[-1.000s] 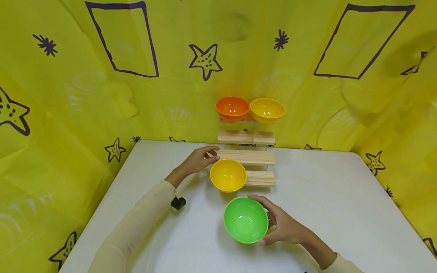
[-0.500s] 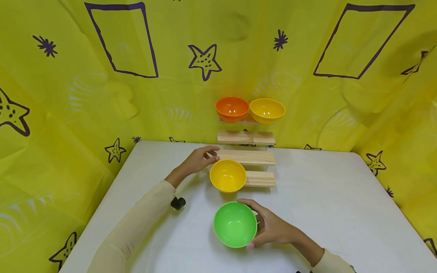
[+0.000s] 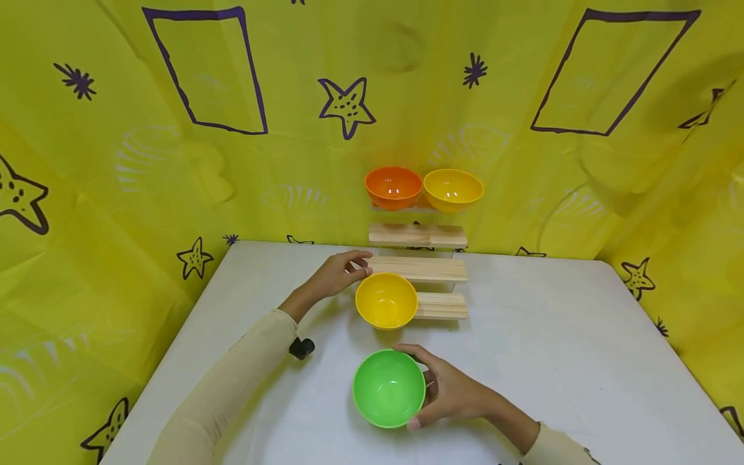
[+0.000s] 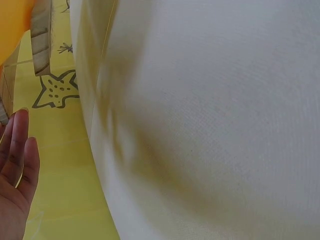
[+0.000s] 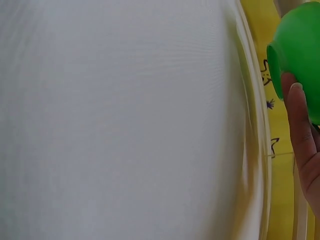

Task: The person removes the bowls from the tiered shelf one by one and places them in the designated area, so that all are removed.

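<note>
My right hand (image 3: 456, 391) holds a green bowl (image 3: 389, 389) above the white table, thumb at the near rim and fingers round its right side. Seen in the right wrist view, the fingers (image 5: 299, 120) lie along the outside of the green bowl (image 5: 300, 60), close to its foot. My left hand (image 3: 335, 274) rests its fingertips at the left end of a wooden plank (image 3: 418, 268) of a stepped rack, with fairly straight fingers (image 4: 19, 140) in the left wrist view. Just below that hand, a yellow bowl (image 3: 386, 301) sits on the lowest plank (image 3: 442, 305), overhanging its left end.
On the rack's top step an orange bowl (image 3: 393, 188) stands beside another yellow bowl (image 3: 453, 190). The plank (image 3: 417, 235) under that step is bare. A small black object (image 3: 301, 348) shows by the left forearm. Yellow patterned cloth (image 3: 279, 168) surrounds the white table (image 3: 552, 336).
The right hand has carried the green bowl left and slightly toward me. The left hand stays at the rack, and the other bowls keep their places.
</note>
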A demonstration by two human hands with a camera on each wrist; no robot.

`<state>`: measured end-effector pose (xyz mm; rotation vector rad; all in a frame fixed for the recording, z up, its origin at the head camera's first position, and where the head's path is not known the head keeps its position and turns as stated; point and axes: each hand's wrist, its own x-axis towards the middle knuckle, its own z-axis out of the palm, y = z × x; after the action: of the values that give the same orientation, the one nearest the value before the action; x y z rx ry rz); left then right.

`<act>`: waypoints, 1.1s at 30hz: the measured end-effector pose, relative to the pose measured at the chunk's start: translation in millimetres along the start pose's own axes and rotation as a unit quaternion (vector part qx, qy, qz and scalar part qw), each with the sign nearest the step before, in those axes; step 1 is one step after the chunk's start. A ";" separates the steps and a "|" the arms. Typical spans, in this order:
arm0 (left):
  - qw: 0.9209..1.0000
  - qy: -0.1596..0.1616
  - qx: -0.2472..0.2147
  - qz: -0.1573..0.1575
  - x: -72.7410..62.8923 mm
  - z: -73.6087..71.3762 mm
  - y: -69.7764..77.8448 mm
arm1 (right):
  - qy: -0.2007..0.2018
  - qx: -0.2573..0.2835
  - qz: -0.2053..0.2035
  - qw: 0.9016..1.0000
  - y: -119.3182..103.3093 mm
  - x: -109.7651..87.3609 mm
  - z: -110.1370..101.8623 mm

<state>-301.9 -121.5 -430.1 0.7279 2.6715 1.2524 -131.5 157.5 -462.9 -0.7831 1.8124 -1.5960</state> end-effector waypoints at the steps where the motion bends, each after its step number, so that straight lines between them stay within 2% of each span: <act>1: 1.000 0.001 0.000 0.000 -0.1 0.2 -0.3 | 0.001 0.001 0.000 1.000 0.0 0.8 0.9; 16: 1.000 0.005 -0.004 0.003 -0.5 1.2 -0.5 | 0.019 -0.020 0.020 0.999 -1.7 12.7 18.4; 33: 1.000 0.004 0.002 0.005 -0.3 1.3 -1.2 | 0.026 -0.038 0.017 0.999 -4.4 35.5 35.9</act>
<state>-301.8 -121.4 -431.9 0.7386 2.6821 1.2547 -127.2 106.9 -464.1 -0.7466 1.9225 -1.5462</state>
